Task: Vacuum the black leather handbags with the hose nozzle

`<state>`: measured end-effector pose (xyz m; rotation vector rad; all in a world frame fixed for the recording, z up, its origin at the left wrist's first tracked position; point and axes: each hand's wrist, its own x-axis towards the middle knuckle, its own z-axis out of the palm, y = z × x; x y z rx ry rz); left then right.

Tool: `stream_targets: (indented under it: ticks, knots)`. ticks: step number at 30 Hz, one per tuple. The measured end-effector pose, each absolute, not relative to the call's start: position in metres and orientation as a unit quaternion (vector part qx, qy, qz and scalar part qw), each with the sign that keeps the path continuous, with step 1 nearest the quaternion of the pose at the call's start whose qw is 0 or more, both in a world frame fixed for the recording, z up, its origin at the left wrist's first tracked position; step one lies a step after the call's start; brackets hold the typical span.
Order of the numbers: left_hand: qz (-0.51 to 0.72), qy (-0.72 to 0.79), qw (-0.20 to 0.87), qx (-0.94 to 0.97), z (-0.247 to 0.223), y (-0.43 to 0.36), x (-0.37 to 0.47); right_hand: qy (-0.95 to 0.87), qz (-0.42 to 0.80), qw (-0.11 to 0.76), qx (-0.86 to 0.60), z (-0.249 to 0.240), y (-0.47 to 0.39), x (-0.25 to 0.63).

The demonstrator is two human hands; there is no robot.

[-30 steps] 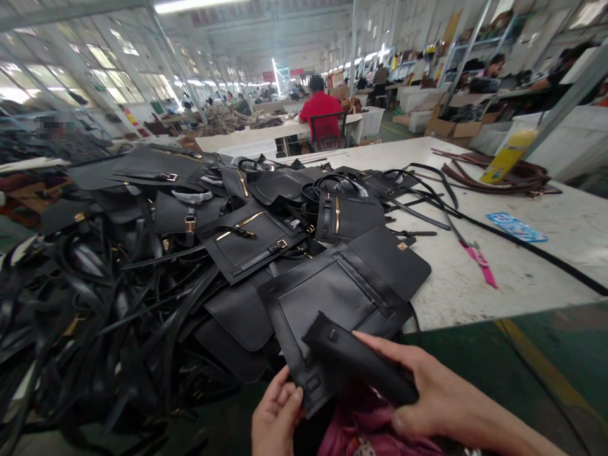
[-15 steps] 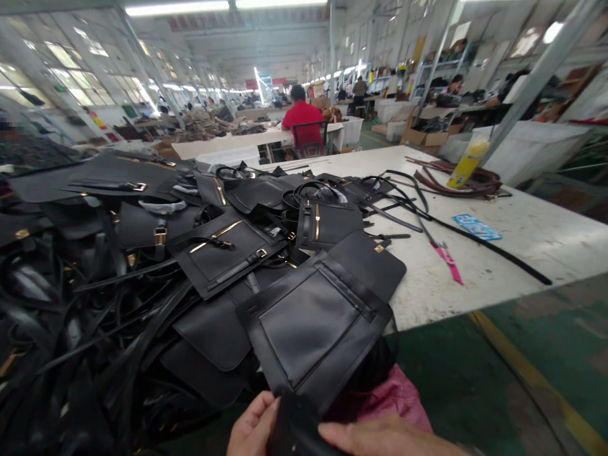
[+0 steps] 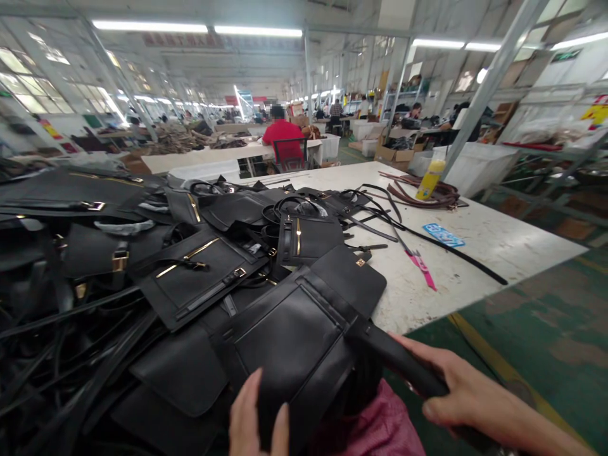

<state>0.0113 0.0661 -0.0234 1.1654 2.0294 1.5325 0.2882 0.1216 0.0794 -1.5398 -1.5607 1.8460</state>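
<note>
The right hand (image 3: 460,387) grips a long black strip (image 3: 398,354). The strip slants up and left, its tip over the right side of the flat black bag (image 3: 289,329). The left hand (image 3: 247,424), fingers wide apart, is over the bag's near part.

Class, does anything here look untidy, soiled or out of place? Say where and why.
The black straps at lower left look untidy, crossing in a tangle. The white tabletop looks soiled: dark smudges mark its near edge. I see no obvious spill.
</note>
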Motion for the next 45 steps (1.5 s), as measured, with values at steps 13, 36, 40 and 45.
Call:
stream_targets:
  ticks: [13, 36, 40, 45]
  knots:
    - [0.209, 0.626, -0.019, 0.751, -0.072, 0.105, 0.062, -0.611, 0.618, 0.111, -0.482, 0.072, 0.201, 0.222]
    - [0.418, 0.622, 0.415, 0.516, -0.024, 0.302, -0.002, -0.591, 0.586, 0.218, -0.510, 0.094, 0.246, 0.217]
    - [0.411, 0.586, 0.505, 0.482, -0.046, 0.316, 0.002, -0.576, 0.636, 0.190, -0.477, 0.082, 0.254, 0.211]
    - [0.446, 0.549, 0.566, 0.424, -0.050, 0.308, 0.002, -0.565, 0.647, 0.201, -0.471, 0.062, 0.272, 0.193]
